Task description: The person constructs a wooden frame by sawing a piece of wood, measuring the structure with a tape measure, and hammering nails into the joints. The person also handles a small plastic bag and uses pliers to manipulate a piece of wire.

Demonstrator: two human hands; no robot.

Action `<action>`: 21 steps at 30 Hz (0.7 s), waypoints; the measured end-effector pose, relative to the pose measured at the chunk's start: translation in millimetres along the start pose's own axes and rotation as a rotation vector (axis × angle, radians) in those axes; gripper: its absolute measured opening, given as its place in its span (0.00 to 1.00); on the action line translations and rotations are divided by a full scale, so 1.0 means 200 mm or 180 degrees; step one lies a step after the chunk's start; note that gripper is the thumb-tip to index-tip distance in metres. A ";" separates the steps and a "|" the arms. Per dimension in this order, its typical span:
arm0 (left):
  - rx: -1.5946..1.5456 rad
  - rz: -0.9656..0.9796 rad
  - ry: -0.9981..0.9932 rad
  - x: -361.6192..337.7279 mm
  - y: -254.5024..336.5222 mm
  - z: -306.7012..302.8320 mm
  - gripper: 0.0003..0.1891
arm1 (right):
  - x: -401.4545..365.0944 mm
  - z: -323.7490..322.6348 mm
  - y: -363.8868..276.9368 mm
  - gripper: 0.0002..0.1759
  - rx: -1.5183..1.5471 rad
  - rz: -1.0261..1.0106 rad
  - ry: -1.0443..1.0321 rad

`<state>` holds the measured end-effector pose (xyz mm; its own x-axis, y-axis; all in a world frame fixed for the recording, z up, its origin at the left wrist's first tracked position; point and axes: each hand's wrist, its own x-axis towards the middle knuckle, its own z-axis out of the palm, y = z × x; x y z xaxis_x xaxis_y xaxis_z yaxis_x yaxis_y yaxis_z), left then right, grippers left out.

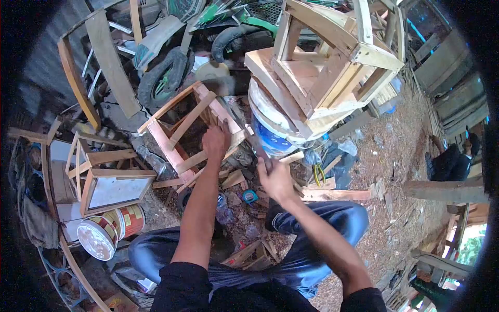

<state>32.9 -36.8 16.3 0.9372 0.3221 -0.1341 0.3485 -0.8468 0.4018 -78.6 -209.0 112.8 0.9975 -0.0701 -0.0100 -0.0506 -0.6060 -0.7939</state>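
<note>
A small wooden frame [166, 143] of pale and reddish slats stands tilted on the ground in front of my knees. My left hand [215, 140] rests at the right part of this frame, fingers curled over a slat. In my right hand [275, 179] is the dark handle of a tool, probably a hammer [255, 143], whose upper end is near the frame's right corner and blurred. Just right of it stands a blue and white bucket [270, 132] with a larger wooden frame [338, 78] on top.
Yellow-handled pliers [318, 174] and a teal tape measure [250, 196] lie among wood scraps. At left are another wooden frame [117, 190] and paint buckets [99, 236]. Tires [163, 78] lie behind. A person [452, 158] is at far right.
</note>
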 end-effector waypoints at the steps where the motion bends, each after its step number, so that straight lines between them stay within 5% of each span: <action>1: 0.0003 0.0012 0.0029 0.02 -0.01 0.02 0.39 | -0.05 0.02 0.06 0.22 0.0056 0.0095 0.0094; 5: 0.0076 -0.0082 -0.0097 0.00 0.04 -0.02 0.35 | -0.18 0.19 0.47 0.23 0.0720 -0.0316 0.0391; 7: 0.0102 -0.0148 -0.0152 -0.01 0.05 -0.02 0.35 | -0.18 0.18 0.46 0.23 0.1043 0.0440 0.0258; 8: 0.0103 -0.0076 -0.0079 -0.01 0.05 -0.02 0.35 | -0.19 0.15 0.45 0.26 0.2079 0.1122 0.0078; 9: 0.0096 -0.0009 0.0000 -0.02 0.04 -0.03 0.34 | -0.16 0.14 0.47 0.25 0.2133 0.0839 -0.0028; 12: 0.0021 -0.0035 0.0109 -0.04 0.05 -0.03 0.34 | -0.11 0.03 0.40 0.25 0.1538 0.1165 -0.0192; 14: -0.0002 -0.0048 0.0101 -0.03 0.02 -0.02 0.34 | -0.08 -0.10 0.13 0.24 0.0151 0.0095 -0.0105; 21: -0.0082 0.0288 0.0311 -0.03 0.00 0.05 0.36 | 0.17 -0.16 -0.18 0.26 -0.0683 0.0501 -0.0826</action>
<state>27.9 -42.7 7.7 0.9583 0.2856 -0.0077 0.2608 -0.8636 0.4314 -44.9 -214.6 160.6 0.9547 0.0109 -0.2974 -0.1861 -0.7580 -0.6251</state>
